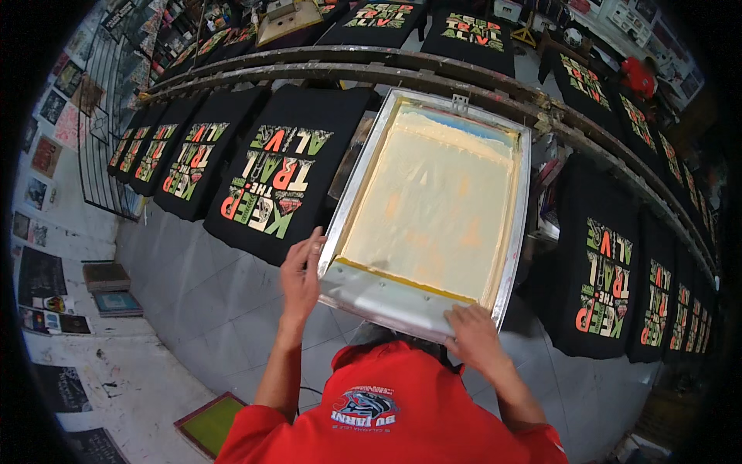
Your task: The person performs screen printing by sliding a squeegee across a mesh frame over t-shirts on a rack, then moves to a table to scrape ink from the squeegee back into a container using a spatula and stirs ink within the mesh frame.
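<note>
An aluminium screen-printing frame [522, 193] is in front of me, its pale mesh [421, 201] smeared with cream ink and showing faint orange patches. Across its near end lies a metal squeegee [371, 288] with a yellow blade edge. My left hand [301, 271] is closed on the frame's near left corner, fingers along the outer side. My right hand [473, 332] is closed over the near right corner, its fingertips beside the squeegee's right end. What lies directly under the frame is hidden.
Black T-shirts [267, 170] with bright lettering lie in a row to the left, and more black T-shirts [595, 271] to the right. A long rail [309, 68] runs behind the frame. A green-meshed screen [210, 424] stands low left. Another person [638, 76] is far right.
</note>
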{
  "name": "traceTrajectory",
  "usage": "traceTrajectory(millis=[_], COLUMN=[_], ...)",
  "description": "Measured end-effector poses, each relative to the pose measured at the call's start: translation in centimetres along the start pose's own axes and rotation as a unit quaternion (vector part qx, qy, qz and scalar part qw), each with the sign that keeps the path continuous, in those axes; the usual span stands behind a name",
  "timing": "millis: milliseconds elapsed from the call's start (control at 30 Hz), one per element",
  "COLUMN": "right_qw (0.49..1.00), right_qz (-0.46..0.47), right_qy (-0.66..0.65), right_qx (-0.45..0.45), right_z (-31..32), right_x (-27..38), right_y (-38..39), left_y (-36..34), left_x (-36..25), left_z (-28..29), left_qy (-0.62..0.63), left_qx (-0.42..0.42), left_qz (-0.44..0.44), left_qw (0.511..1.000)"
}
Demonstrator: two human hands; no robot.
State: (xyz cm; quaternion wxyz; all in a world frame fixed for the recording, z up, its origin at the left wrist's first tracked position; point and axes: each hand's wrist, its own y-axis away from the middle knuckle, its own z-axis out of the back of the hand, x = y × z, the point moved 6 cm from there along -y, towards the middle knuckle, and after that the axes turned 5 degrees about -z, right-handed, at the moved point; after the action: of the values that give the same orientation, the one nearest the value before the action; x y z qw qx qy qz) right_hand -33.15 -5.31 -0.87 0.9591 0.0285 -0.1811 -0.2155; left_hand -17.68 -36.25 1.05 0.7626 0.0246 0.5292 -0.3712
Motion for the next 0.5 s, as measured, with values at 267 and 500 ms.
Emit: traceTrajectory(millis=[267, 500], right_qw=[0.989, 0.974], right_qz=[-0.091, -0.145], right_qy=[0.019, 0.088], right_qx=[-0.119, -0.15], right_z=[2.1, 0.6], right_x=[-2.0, -0.8], right_y=[-3.0, -2.8], left_y=[0.9, -0.5], left_x=[-3.5, 2.7], left_z=[-4.9, -6.2], left_qy=[-0.197, -0.246], left_qx=[0.304, 0.373], left_qz=[-0.255, -0.288], left_qw=[0.896, 0.847])
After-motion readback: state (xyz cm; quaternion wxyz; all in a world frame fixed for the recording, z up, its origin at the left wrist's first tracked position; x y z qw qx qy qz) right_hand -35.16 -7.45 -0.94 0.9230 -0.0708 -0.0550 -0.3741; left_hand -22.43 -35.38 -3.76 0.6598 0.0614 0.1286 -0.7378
